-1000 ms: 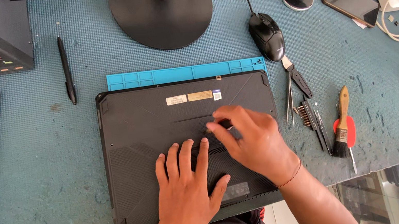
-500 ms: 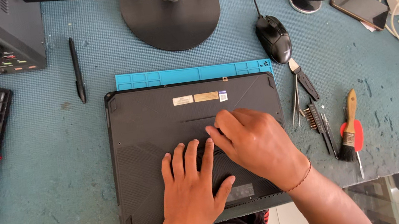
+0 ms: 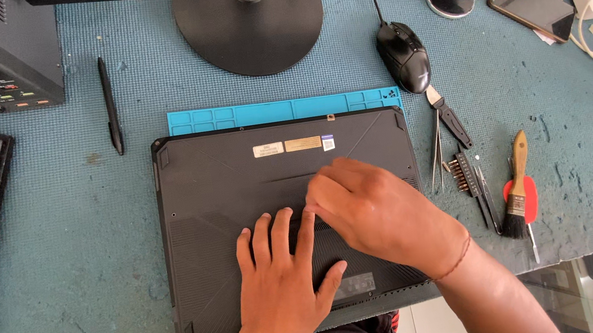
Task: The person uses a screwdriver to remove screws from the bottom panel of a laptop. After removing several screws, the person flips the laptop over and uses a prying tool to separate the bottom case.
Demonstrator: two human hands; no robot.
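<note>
Electronics repair workbench, tweezers (image 3: 436, 147), brush (image 3: 516, 190)

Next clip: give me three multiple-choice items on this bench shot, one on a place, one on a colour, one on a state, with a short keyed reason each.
1. Where does the paintbrush lie?
A. right of the laptop
B. on the keyboard
C. under the monitor stand

2. What colour is the mat behind the laptop?
A. red
B. blue
C. yellow

3. How does the laptop lie?
A. open, screen up
B. standing on edge
C. closed, underside up

Answers: 1 A, it rests beside the tweezers on the right. 2 B, a blue strip shows along the far edge. 3 C, the left hand and right hand rest on its dark base with stickers and vents.
</note>
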